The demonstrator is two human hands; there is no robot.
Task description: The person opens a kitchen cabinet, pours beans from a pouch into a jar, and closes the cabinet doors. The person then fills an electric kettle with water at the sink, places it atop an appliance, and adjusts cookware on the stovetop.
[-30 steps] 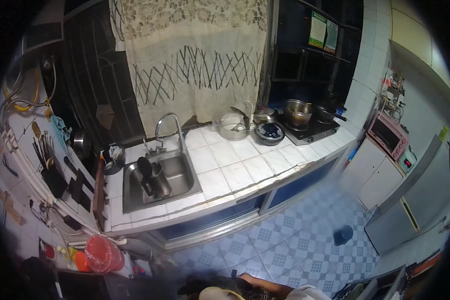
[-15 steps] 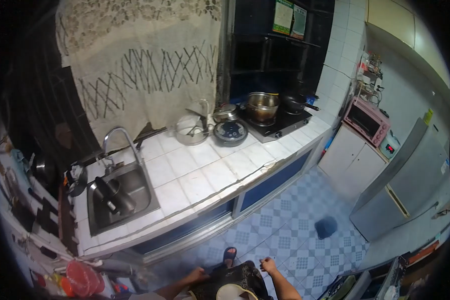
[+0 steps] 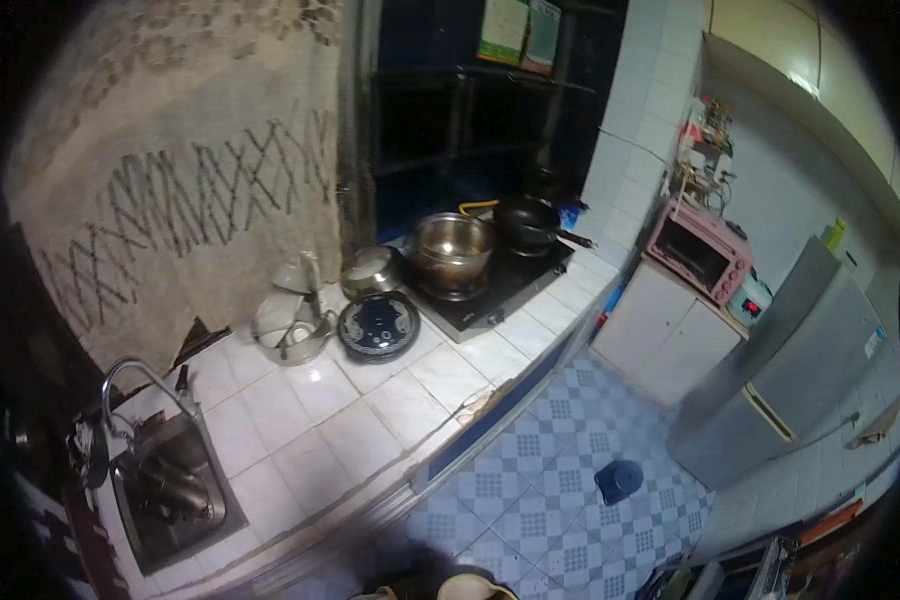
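Observation:
Neither my left hand nor my right hand shows in the head view now; only a bit of my clothing is at the bottom edge. On the tiled counter (image 3: 345,450), a steel pot (image 3: 452,252) and a black frying pan (image 3: 527,226) sit on the black stove (image 3: 515,290). Left of the stove are a round dark-blue lidded appliance (image 3: 378,327), a lidded steel pot (image 3: 370,271) and a clear bowl (image 3: 292,335) with dishes. A metal sink (image 3: 220,500) at the left holds a dark metal vessel (image 3: 182,498) under a curved faucet (image 3: 140,366).
A blue bucket-like object (image 3: 618,481) stands on the patterned floor (image 3: 530,450). At the right are a white cabinet (image 3: 660,335) bearing a pink oven (image 3: 697,250), and a grey refrigerator (image 3: 800,350). A patterned curtain (image 3: 180,170) hangs at the left.
The view has swung right and closer to the stove, so the sink and counter sit further left. Both hands, visible half a second ago at the bottom, have left the view.

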